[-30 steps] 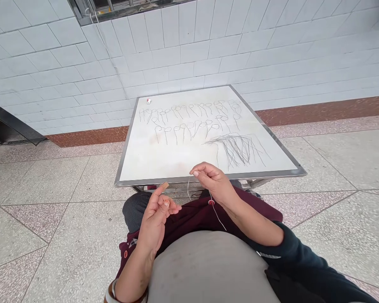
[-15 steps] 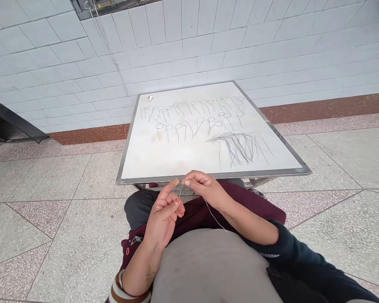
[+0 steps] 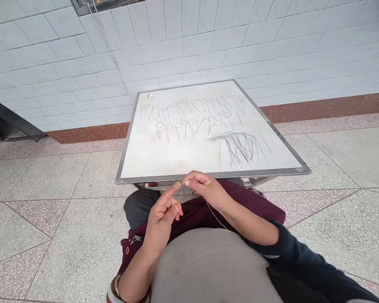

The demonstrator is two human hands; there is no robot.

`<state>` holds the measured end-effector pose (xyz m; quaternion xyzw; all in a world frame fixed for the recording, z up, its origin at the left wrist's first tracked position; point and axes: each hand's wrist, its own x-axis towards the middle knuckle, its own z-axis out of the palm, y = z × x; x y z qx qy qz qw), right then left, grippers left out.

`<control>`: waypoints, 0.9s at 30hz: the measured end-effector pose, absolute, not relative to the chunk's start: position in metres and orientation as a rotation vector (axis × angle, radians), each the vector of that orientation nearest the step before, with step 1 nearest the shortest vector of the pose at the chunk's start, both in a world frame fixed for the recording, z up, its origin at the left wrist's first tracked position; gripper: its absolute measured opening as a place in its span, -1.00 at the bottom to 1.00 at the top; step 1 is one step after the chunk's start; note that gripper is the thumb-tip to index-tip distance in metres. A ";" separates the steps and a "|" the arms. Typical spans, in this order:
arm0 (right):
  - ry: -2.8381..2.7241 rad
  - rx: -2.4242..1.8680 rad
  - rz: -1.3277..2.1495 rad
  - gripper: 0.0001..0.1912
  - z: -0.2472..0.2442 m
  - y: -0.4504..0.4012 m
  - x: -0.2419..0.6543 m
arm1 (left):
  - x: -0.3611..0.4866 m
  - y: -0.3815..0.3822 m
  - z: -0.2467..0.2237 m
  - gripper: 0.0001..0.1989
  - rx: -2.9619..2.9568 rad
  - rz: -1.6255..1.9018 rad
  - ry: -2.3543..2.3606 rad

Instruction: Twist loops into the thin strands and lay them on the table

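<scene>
A thin wire (image 3: 217, 219) runs between my two hands over my lap, its loose end trailing below the right wrist. My left hand (image 3: 164, 210) pinches one part of it between thumb and curled fingers, while the index finger, wrapped at the tip in a tan bandage (image 3: 177, 185), reaches up. Thumb and fingertips of my right hand (image 3: 204, 185) are closed on the wire just beside that bandaged fingertip. Ahead on the white table (image 3: 167, 158) lie rows of wires with looped ends (image 3: 185, 123) and a heap of straight wires (image 3: 240, 147) at the right.
A small red and white object (image 3: 149, 97) sits at the table's far left corner. The table has a grey metal edge (image 3: 214, 174). Behind it stands a white tiled wall (image 3: 196, 46); a speckled floor (image 3: 91, 235) lies around.
My left hand has turned slightly and its curled fingers have closed in more. The right hand stays almost in place, still pinching the wire.
</scene>
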<state>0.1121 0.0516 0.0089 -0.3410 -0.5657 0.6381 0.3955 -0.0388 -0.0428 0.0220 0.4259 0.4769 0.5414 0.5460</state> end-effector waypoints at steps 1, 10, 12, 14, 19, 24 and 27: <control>-1.425 -0.876 1.636 -0.71 0.008 0.052 0.112 | -0.039 -0.044 0.021 -0.56 1.039 1.273 1.145; -1.357 -0.902 1.519 -0.74 0.006 0.066 0.126 | -0.051 -0.046 0.011 -0.54 0.945 1.373 1.193; -1.434 -0.859 1.530 -0.74 0.007 0.061 0.123 | -0.050 -0.041 0.016 -0.50 0.846 1.404 1.192; -1.498 -0.829 1.529 -0.74 0.007 0.056 0.119 | -0.046 -0.035 0.023 -0.46 0.791 1.353 1.155; -1.646 -0.766 1.512 -0.78 0.001 0.051 0.115 | -0.032 -0.024 0.033 -0.39 0.672 1.238 1.025; -1.721 -0.759 1.477 -0.80 -0.001 0.051 0.120 | -0.033 -0.020 0.028 -0.35 0.664 1.218 1.003; -1.781 -0.744 1.424 -0.79 0.001 0.050 0.120 | -0.038 -0.020 0.026 -0.36 0.758 1.162 1.055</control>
